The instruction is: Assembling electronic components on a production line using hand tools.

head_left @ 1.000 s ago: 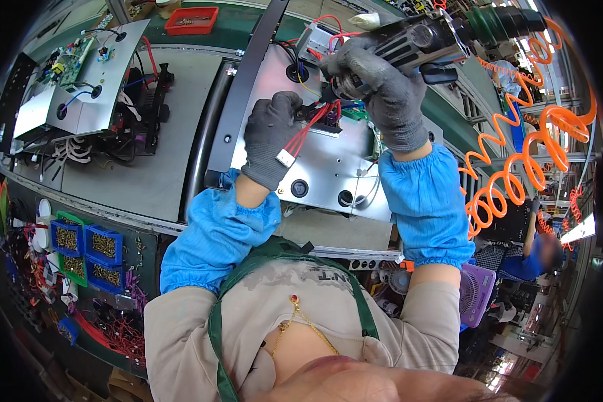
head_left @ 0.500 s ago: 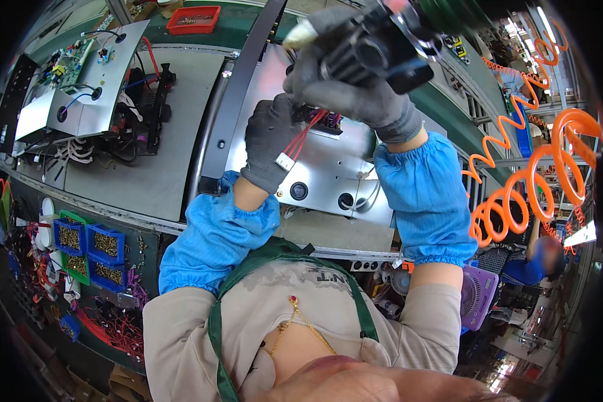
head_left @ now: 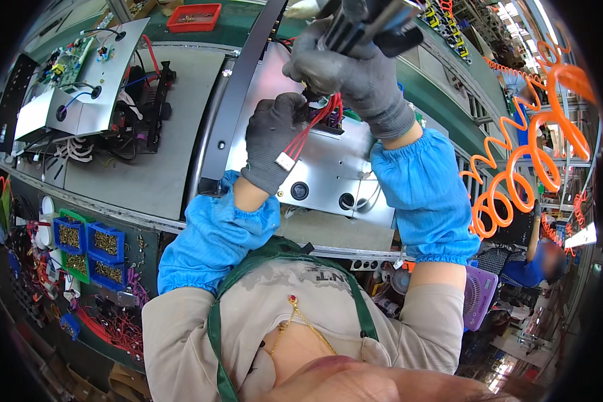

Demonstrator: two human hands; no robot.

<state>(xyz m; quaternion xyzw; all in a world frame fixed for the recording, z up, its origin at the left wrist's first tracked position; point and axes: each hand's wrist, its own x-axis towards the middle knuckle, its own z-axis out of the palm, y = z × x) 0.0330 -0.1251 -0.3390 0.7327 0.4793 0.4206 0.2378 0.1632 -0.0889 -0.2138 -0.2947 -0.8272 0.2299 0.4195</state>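
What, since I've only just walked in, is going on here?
A person's gloved right hand grips a dark handheld tool above a silvery metal panel. The gloved left hand is low over that panel, beside red wires with a white connector; whether it holds anything is unclear. To the left lies another metal assembly with a green circuit board.

Bench: green top, crossing the far side, grey boards on it at left
Frame: metal post far left, more metalwork at right
Hoses: orange, coiled, right
Light: white, bright, far right
Fan: purple, near right
Floor: dark, near left
Cartons: brown, near left
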